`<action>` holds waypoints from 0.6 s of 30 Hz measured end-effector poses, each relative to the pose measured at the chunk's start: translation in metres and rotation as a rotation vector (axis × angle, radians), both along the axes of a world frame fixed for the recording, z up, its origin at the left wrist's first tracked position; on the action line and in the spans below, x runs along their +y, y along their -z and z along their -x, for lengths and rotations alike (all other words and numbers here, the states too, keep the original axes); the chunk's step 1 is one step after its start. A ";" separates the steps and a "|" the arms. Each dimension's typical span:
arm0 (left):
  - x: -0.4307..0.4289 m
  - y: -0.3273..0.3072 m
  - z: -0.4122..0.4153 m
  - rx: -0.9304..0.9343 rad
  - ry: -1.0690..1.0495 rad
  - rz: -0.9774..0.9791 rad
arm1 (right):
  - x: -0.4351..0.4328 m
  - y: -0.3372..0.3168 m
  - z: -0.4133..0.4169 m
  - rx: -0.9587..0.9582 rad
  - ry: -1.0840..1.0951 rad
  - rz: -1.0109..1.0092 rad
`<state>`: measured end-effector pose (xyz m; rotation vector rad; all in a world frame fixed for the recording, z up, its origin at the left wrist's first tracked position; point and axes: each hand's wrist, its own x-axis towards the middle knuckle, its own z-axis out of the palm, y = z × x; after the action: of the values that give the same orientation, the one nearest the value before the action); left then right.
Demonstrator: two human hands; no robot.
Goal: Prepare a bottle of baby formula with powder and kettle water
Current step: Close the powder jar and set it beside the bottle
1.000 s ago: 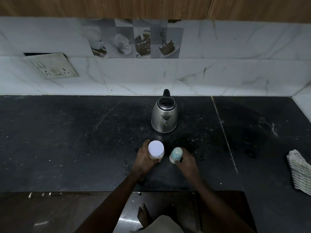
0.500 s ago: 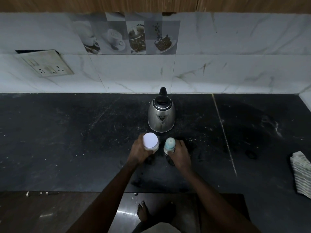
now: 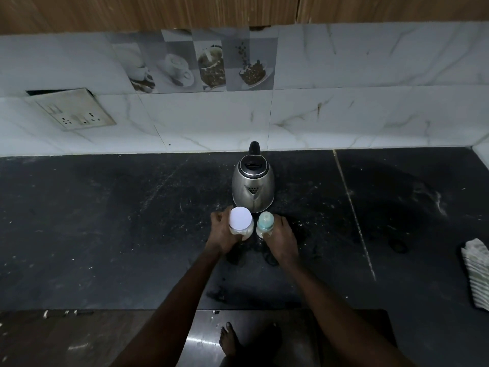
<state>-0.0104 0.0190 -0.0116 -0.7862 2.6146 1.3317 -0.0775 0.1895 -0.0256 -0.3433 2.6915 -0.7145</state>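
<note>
A steel kettle with a black lid and handle stands on the black counter, spout toward me. Just in front of it my left hand grips a clear powder jar with a white lid. Beside it on the right, my right hand holds a baby bottle with a teal cap. Both containers stand upright, close together, at the counter's surface; whether they rest on it I cannot tell.
A striped cloth lies at the counter's right edge. A loose switch plate hangs on the tiled wall at the left. The counter's front edge runs below my forearms, with my bare foot on the floor.
Both hands have carried the jar and the bottle farther from me, up to the kettle's front. The jar and bottle are closer together now.
</note>
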 end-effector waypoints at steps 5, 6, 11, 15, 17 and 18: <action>0.003 -0.003 0.002 -0.002 -0.011 0.024 | -0.001 -0.002 0.004 -0.002 -0.003 -0.026; 0.004 -0.004 0.002 -0.003 -0.013 0.030 | -0.001 -0.003 0.004 -0.002 -0.003 -0.031; 0.007 -0.005 0.005 -0.001 -0.041 0.030 | -0.001 -0.002 0.007 0.003 -0.003 -0.055; 0.008 -0.004 0.006 0.019 -0.052 0.021 | -0.003 -0.002 0.010 0.006 -0.007 -0.053; 0.008 -0.003 0.007 0.029 -0.055 0.020 | -0.004 -0.002 0.013 0.011 -0.015 -0.055; 0.008 -0.003 0.008 0.031 -0.056 0.020 | -0.004 -0.002 0.015 0.013 -0.016 -0.055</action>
<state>-0.0184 0.0273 -0.0086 -0.8546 2.6526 1.3446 -0.0925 0.1850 -0.0232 -0.3559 2.7120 -0.6340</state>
